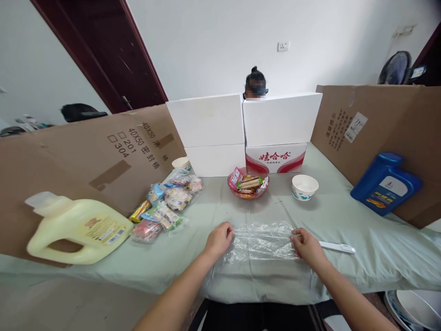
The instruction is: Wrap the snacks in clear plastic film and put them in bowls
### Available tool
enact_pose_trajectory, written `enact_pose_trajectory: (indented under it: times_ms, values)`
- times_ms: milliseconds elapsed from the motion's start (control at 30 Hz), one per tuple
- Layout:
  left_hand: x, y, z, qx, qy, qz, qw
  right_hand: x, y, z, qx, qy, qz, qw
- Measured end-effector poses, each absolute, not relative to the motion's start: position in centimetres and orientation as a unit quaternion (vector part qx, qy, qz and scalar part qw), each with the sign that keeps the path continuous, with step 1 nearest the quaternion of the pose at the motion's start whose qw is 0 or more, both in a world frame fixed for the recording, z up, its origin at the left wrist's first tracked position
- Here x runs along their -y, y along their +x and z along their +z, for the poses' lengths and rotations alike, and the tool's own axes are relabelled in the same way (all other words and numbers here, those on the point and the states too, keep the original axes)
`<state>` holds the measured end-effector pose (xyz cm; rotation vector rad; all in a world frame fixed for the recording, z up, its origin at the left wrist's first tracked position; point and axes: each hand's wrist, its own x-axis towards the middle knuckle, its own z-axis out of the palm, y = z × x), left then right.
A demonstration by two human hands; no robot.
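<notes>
A crumpled sheet of clear plastic film (262, 241) stretches between my hands near the front edge of the cloth-covered table. My left hand (219, 240) pinches its left end. At the right end my right hand (308, 247) grips the film with thumb and fingers; a small reddish spot shows by the fingertips. A white handle-like strip (337, 247) lies on the cloth just beyond my right hand, partly hidden by it. Farther back stands a pink glass bowl (248, 196) filled with wrapped snacks, and a white paper bowl (305, 187) is to its right.
On the left are a yellow detergent jug (103, 230) and a pile of packaged snacks (177, 198), with another paper bowl (182, 165) behind. A blue jug (384, 184) stands right. Cardboard panels (138, 138) and white boxes (213, 122) wall the table; a person sits beyond.
</notes>
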<state>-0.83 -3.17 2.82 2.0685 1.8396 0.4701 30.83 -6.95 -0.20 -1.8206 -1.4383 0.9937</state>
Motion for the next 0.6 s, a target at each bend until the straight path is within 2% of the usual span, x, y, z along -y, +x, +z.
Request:
enact_pose_trajectory:
  times_ms: [167, 433, 533, 600]
  values:
    - [3.2, -0.2, 2.2, -0.659, 0.727, 0.155, 0.117, 6.0, 29.5, 0.3, 0.599, -0.689, 0.268, 0.307]
    - [3.0, -0.9, 2.2, -0.669, 0.726, 0.155, 0.050, 5.3, 27.7, 0.0, 0.630, -0.731, 0.161, 0.209]
    - [3.8, 1.1, 2.5, -0.620, 0.761, 0.191, -0.013, 5.4, 27.1, 0.0, 0.637, -0.738, 0.132, 0.180]
    - [4.5, 2.9, 2.2, -0.551, 0.813, 0.190, -0.011, 5.4, 27.1, -0.1, 0.643, -0.740, 0.114, 0.163]
